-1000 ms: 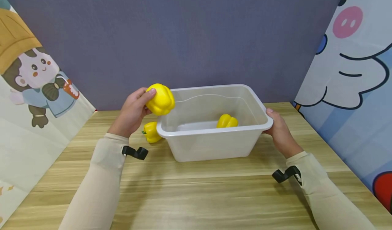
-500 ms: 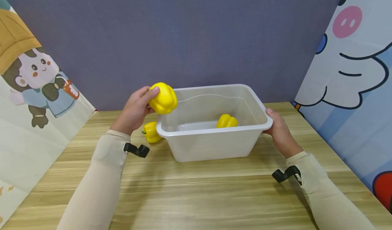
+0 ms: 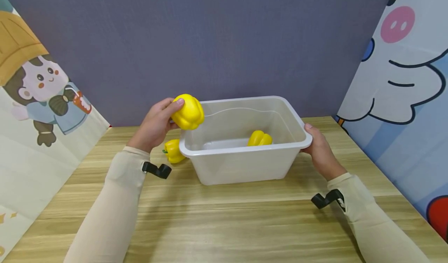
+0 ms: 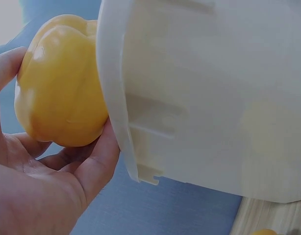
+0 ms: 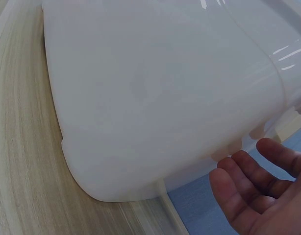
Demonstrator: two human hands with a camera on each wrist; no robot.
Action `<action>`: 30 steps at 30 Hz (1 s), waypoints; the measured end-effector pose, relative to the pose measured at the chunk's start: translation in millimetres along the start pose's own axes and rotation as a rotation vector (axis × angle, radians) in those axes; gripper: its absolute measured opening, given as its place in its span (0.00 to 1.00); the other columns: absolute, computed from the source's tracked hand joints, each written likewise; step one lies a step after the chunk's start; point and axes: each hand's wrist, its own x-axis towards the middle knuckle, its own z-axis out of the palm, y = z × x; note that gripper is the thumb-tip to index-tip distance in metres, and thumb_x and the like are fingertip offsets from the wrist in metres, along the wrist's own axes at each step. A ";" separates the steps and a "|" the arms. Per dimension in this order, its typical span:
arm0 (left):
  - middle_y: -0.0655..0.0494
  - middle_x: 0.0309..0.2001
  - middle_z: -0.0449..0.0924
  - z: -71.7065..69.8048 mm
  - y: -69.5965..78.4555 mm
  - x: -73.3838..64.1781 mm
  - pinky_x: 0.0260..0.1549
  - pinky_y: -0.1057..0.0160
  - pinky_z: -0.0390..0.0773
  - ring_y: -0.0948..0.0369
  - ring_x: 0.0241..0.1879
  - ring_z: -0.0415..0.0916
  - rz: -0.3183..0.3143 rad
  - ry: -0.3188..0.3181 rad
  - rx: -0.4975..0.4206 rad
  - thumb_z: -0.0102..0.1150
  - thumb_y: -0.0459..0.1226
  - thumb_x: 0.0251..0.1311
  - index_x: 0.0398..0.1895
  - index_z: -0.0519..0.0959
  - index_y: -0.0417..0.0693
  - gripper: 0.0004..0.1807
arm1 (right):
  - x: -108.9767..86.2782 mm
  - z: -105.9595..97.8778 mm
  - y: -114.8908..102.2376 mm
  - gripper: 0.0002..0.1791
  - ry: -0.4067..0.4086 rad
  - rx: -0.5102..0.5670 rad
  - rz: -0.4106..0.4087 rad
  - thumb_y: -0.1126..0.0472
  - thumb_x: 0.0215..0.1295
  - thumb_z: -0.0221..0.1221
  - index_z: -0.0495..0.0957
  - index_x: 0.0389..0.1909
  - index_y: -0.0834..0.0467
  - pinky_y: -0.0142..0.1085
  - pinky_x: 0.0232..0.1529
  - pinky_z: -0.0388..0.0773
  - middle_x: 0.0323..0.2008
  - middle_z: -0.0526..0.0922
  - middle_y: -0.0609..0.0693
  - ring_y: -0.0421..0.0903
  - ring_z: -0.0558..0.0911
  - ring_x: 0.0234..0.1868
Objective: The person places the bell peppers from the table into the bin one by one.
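In the head view my left hand [image 3: 156, 122] holds a yellow bell pepper [image 3: 188, 112], thumb on top, just above the left end of a white plastic bin [image 3: 241, 165]. The left wrist view shows that pepper [image 4: 62, 83] beside the bin's rim [image 4: 113, 73], fingers cupped beneath it. At the opposite end my right hand [image 3: 319, 151] grips the rim, thumb on its upper edge. Its curled fingers [image 5: 248, 176] appear against the outer wall in the right wrist view. A second bell pepper [image 3: 259, 138] lies inside the bin, its lower part hidden by the front wall.
Another yellow bell pepper [image 3: 173, 151], green stem outward, lies on the wood-grain table [image 3: 224, 220] at the bin's left, partly behind its rim. A grey-blue panel [image 3: 224, 41] rises behind the bin. Cartoon-printed walls [image 3: 402, 92] flank the table.
My left hand has shifted slightly right with the bell pepper, which now overlaps the bin's left rim more. The right hand, the bin and the other peppers stay put.
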 end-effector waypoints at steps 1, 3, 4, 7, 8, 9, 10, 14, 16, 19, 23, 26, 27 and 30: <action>0.47 0.47 0.75 0.2 0.3 0.1 0.42 0.64 0.80 0.55 0.42 0.76 -0.001 -0.001 0.000 0.56 0.52 0.71 0.49 0.74 0.41 0.23 | 0.0 0.0 0.1 0.27 -0.001 0.000 0.000 0.42 0.81 0.38 0.76 0.56 0.57 0.38 0.39 0.79 0.44 0.82 0.50 0.43 0.79 0.42; 0.47 0.47 0.75 0.8 1.1 0.1 0.43 0.63 0.80 0.55 0.42 0.76 -0.005 -0.005 0.000 0.57 0.52 0.71 0.50 0.74 0.41 0.23 | 0.0 0.0 0.1 0.26 -0.002 -0.002 0.001 0.43 0.81 0.37 0.76 0.55 0.56 0.38 0.39 0.79 0.44 0.82 0.50 0.43 0.79 0.42; 0.47 0.48 0.75 1.2 1.7 0.0 0.43 0.63 0.80 0.55 0.43 0.76 -0.007 -0.008 0.004 0.57 0.52 0.71 0.50 0.74 0.41 0.23 | -0.1 0.1 0.2 0.26 -0.001 -0.001 0.003 0.43 0.81 0.38 0.76 0.55 0.56 0.38 0.38 0.79 0.44 0.82 0.49 0.42 0.79 0.42; 0.47 0.48 0.75 2.9 3.6 0.7 0.44 0.62 0.80 0.54 0.43 0.76 -0.010 -0.015 0.019 0.57 0.53 0.70 0.50 0.74 0.40 0.23 | -0.1 0.1 0.4 0.26 -0.001 -0.001 0.001 0.43 0.81 0.38 0.76 0.55 0.56 0.38 0.38 0.79 0.44 0.82 0.49 0.43 0.79 0.42; 0.47 0.48 0.75 3.7 4.4 1.4 0.45 0.62 0.80 0.54 0.44 0.76 -0.012 -0.016 0.027 0.57 0.53 0.70 0.50 0.74 0.40 0.24 | 0.0 0.0 0.5 0.26 -0.001 -0.002 -0.001 0.43 0.81 0.38 0.76 0.55 0.56 0.38 0.38 0.79 0.44 0.82 0.49 0.43 0.79 0.42; 0.47 0.48 0.75 4.5 5.1 2.2 0.45 0.61 0.80 0.54 0.45 0.76 -0.015 -0.018 0.036 0.57 0.53 0.70 0.50 0.74 0.40 0.24 | 0.1 -0.3 0.5 0.26 -0.002 -0.002 -0.004 0.43 0.81 0.38 0.76 0.56 0.57 0.38 0.38 0.79 0.44 0.82 0.50 0.43 0.79 0.42; 0.47 0.49 0.75 5.1 5.9 3.2 0.46 0.60 0.80 0.53 0.45 0.76 -0.018 -0.021 0.046 0.57 0.53 0.70 0.51 0.74 0.40 0.24 | 0.1 -0.5 0.4 0.27 -0.003 -0.001 -0.005 0.43 0.81 0.38 0.75 0.56 0.57 0.38 0.38 0.79 0.44 0.82 0.50 0.43 0.79 0.42; 0.47 0.51 0.74 7.0 8.2 6.9 0.48 0.59 0.80 0.53 0.48 0.75 -0.035 -0.038 0.070 0.57 0.54 0.70 0.52 0.74 0.40 0.25 | 0.3 -1.3 0.1 0.27 -0.001 -0.002 0.000 0.42 0.81 0.38 0.75 0.56 0.57 0.38 0.38 0.79 0.44 0.81 0.50 0.43 0.79 0.42; 0.47 0.51 0.74 6.8 8.5 8.0 0.48 0.59 0.80 0.53 0.48 0.75 -0.041 -0.053 0.067 0.56 0.54 0.70 0.52 0.74 0.40 0.25 | 0.3 -1.1 -0.2 0.26 0.001 -0.003 0.003 0.42 0.80 0.38 0.76 0.55 0.56 0.39 0.38 0.79 0.44 0.82 0.49 0.42 0.79 0.41; 0.47 0.50 0.74 5.4 7.9 10.4 0.47 0.60 0.80 0.53 0.47 0.76 -0.054 -0.067 0.057 0.55 0.54 0.71 0.52 0.74 0.40 0.25 | 0.6 -0.8 -0.4 0.26 0.000 -0.006 -0.001 0.42 0.81 0.38 0.76 0.55 0.56 0.39 0.38 0.79 0.43 0.82 0.50 0.42 0.79 0.41; 0.47 0.50 0.74 4.2 7.7 13.9 0.46 0.59 0.80 0.53 0.46 0.75 -0.084 -0.065 0.068 0.56 0.54 0.70 0.52 0.75 0.39 0.26 | 1.2 -0.5 -0.4 0.27 -0.007 -0.013 -0.004 0.42 0.81 0.38 0.76 0.57 0.57 0.39 0.38 0.79 0.44 0.81 0.50 0.43 0.79 0.42; 0.47 0.50 0.74 5.1 8.8 16.7 0.47 0.56 0.79 0.52 0.45 0.75 -0.110 -0.065 0.101 0.57 0.55 0.69 0.51 0.75 0.38 0.27 | 1.3 -0.6 0.1 0.28 -0.005 -0.022 0.002 0.42 0.80 0.37 0.75 0.58 0.57 0.40 0.39 0.79 0.45 0.81 0.50 0.43 0.78 0.42; 0.47 0.50 0.74 5.6 9.7 17.3 0.47 0.56 0.79 0.52 0.45 0.74 -0.117 -0.069 0.118 0.57 0.55 0.69 0.51 0.75 0.38 0.27 | 1.2 -0.7 0.2 0.28 -0.004 -0.025 0.004 0.41 0.80 0.37 0.75 0.58 0.57 0.40 0.39 0.79 0.45 0.81 0.50 0.43 0.78 0.43; 0.47 0.49 0.74 7.2 12.0 19.0 0.46 0.55 0.78 0.52 0.44 0.74 -0.129 -0.078 0.151 0.58 0.55 0.68 0.50 0.74 0.39 0.27 | 1.0 -0.9 0.5 0.28 0.001 -0.026 0.007 0.41 0.80 0.37 0.75 0.58 0.57 0.40 0.39 0.79 0.45 0.81 0.50 0.43 0.78 0.43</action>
